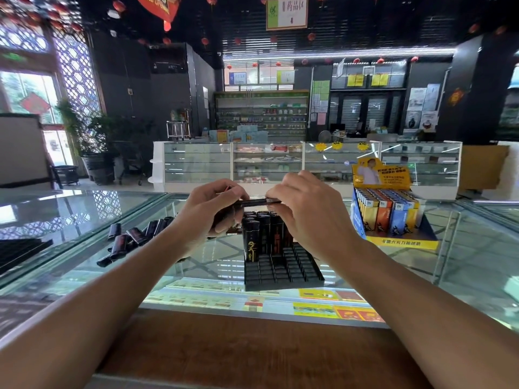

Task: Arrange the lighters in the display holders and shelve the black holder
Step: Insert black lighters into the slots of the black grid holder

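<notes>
i see my left hand (209, 209) and right hand (309, 211) both pinching one glossy black lighter (254, 203), level above the gridded black plastic holder (283, 268) on the glass counter (463, 248); standing lighters (251, 240) bear gold characters.

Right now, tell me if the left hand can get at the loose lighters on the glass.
Probably yes: the loose lighters lie left of the left hand, nothing between, but its grip holds a black lighter.
</notes>
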The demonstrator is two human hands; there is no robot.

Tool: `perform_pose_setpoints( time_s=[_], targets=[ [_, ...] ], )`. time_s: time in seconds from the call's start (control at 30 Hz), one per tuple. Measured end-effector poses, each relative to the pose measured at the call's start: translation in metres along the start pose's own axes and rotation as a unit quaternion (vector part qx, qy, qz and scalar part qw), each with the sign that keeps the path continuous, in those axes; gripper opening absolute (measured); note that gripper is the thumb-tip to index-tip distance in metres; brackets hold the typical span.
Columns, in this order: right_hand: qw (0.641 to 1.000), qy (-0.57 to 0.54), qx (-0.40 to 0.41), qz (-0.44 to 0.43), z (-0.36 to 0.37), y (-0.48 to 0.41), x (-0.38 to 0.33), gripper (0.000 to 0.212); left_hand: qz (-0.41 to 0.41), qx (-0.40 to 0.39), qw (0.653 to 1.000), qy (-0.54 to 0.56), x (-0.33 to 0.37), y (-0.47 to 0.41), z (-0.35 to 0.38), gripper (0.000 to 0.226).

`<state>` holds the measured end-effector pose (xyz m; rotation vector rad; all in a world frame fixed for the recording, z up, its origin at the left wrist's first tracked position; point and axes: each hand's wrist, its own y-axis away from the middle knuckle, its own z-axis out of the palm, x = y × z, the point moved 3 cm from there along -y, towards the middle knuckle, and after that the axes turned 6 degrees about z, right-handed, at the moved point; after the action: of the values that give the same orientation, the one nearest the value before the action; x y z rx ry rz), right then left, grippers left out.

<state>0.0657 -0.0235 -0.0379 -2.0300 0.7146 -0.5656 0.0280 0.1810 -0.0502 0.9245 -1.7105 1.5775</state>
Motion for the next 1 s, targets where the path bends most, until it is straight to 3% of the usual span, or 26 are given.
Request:
perform_pose_setpoints(
  time_s=[0.13,0.3,0.43,0.6,0.8,1.0],
  targets=[
    [0.998,-0.044,-0.014,0.051,0.004,0.003,0.002,0.013,0.010,-0.022,0.999,0.043,0.000,-0.001,0.000,0.024],
    [0.999,-0.043,0.000,0.018,0.003,0.002,0.000,0.027,0.024,-0.001,1.000,0.011,-0.002,-0.004,-0.002,0.027],
    [0.997,-0.075,-0.013,0.018,0.004,0.000,-0.001,0.022,0.030,0.017,0.999,-0.006,-0.005,-0.005,-0.003,0.029],
    [0.950,-0.267,-0.088,0.134,0.005,0.001,0.005,0.054,0.013,0.036,0.999,-0.002,-0.010,-0.005,-0.009,0.037],
    [0.905,-0.351,-0.092,0.223,0.005,0.002,0.017,0.038,-0.004,0.031,0.999,-0.021,-0.014,-0.006,-0.009,0.038],
    [0.862,-0.404,-0.112,0.284,0.006,0.004,0.035,0.039,-0.007,0.035,0.999,-0.030,-0.015,-0.007,-0.010,0.039]
  ],
)
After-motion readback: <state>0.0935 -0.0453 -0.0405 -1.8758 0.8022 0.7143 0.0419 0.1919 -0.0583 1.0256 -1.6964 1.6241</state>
